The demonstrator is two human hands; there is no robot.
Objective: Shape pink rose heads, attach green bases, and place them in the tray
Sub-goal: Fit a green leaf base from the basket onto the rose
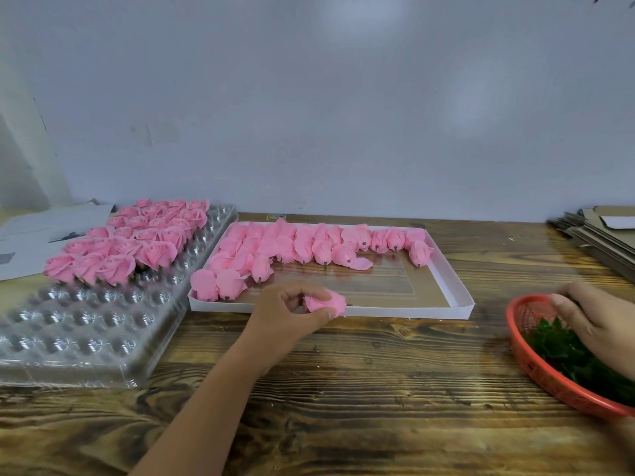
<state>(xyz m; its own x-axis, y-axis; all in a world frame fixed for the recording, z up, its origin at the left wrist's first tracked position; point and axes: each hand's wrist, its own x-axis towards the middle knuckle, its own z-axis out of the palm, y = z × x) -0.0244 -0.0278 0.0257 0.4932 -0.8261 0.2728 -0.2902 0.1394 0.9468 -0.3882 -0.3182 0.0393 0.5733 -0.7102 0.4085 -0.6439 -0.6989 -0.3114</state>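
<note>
My left hand (290, 312) pinches a pink rose head (324, 301) just above the near edge of the white box (460, 293), which holds several unshaped pink rose heads (309, 243). Inside the red basket (536, 369) at the right, my right hand (594, 319) reaches with curled fingers among the green bases (563, 348); whether it holds one is hidden. The clear plastic tray (86, 321) at the left carries several finished pink roses (137, 238) in its far cups.
Papers (31, 235) lie behind the tray at the far left. A stack of flat cardboard (601, 235) sits at the far right. Everything rests on a dark wooden table (378, 389) against a pale wall.
</note>
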